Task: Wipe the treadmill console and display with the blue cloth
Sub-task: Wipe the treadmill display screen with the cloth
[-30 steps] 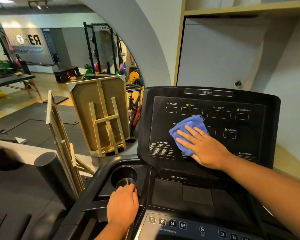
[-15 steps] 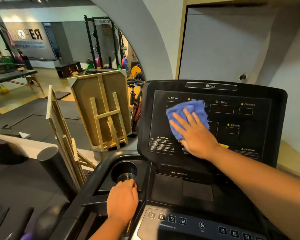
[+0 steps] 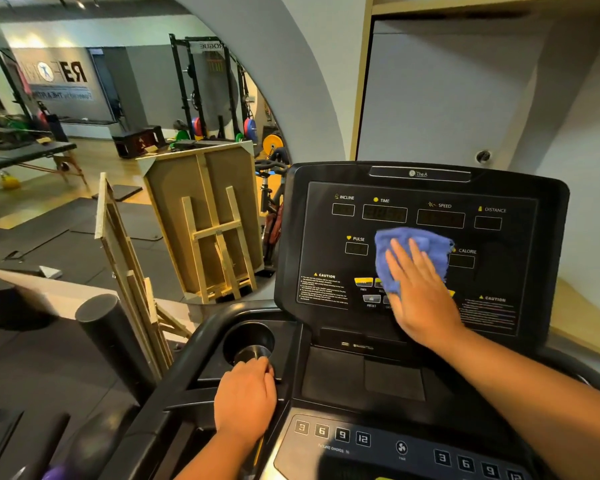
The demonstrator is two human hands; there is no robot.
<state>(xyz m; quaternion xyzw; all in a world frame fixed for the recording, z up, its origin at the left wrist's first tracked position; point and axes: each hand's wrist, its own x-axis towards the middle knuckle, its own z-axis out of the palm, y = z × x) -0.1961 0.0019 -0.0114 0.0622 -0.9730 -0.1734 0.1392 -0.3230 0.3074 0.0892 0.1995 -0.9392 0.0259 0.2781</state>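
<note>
Blue cloth [image 3: 413, 258] pressed flat against middle of treadmill display [image 3: 423, 251], between PULSE and CALORIE readouts, just below TIME and SPEED windows. Right hand [image 3: 420, 292] laid palm-down over cloth, fingers [image 3: 400, 263] straight and slightly spread, not pinching; probably spread so as to hold a wide patch of fabric against the near-upright panel and keep it from sliding down. Cloth bunched above and left of fingertips, lower edge covering part of yellow button row. Forearm reaching in from lower right, which keeps wrist in line for sideways strokes across panel. Left hand [image 3: 246, 403] resting on console [image 3: 326, 382] edge just beside cup holder [image 3: 248, 341], fingers curled over the rim there; whether gripping firmly or merely resting, cannot tell. Likely placed as a brace while leaning forward to reach the display. Judged: display wiping underway, mid-panel. Upper readout row, caution labels at either side, lower tray and keypad strip [image 3: 395, 445] carry no cloth at present. Next stroke would call for even pressure so buttons under cloth are not pushed in.
</note>
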